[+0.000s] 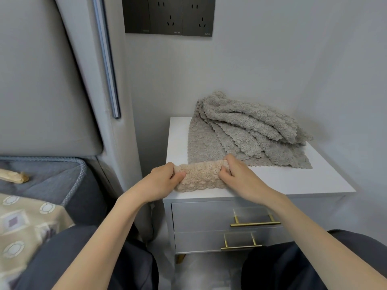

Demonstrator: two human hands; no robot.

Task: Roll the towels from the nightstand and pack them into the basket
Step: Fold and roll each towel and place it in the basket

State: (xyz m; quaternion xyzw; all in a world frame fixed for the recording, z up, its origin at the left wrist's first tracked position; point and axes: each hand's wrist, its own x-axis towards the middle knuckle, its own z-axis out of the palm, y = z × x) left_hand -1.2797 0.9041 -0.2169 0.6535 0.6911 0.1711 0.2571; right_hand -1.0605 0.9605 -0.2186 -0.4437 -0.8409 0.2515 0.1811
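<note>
A small tan towel (201, 174) lies at the front edge of the white nightstand (293, 181). It is fluffy and bumpy. Part of it is rolled up into a fat tube, and a flat bit of it sticks out toward the person at the front.

Both hands are on the roll. The left hand (161, 181) grips the left end, with the thumb on the front and the fingers curled over the top. The right hand (236, 176) grips the right end the same way, thumb in front and fingers over the back. The two hands are apart, with the middle of the roll showing between them.

Just behind the tan towel is a heap of grey towels (247, 130). Some lie flat and spread out like a fan. One more is bunched up on top, close to the wall. The tan roll touches the front edge of the flat grey ones.

The nightstand has two grey drawers (209, 216), one above the other. Each drawer has a gold handle (254, 222).

On the wall above is a dark panel of plug sockets (169, 15). To the left is a padded grey headboard (41, 91) and the corner of a bed (46, 176) with a patterned cover (25, 222). The person's dark trousers (278, 268) show at the bottom.
</note>
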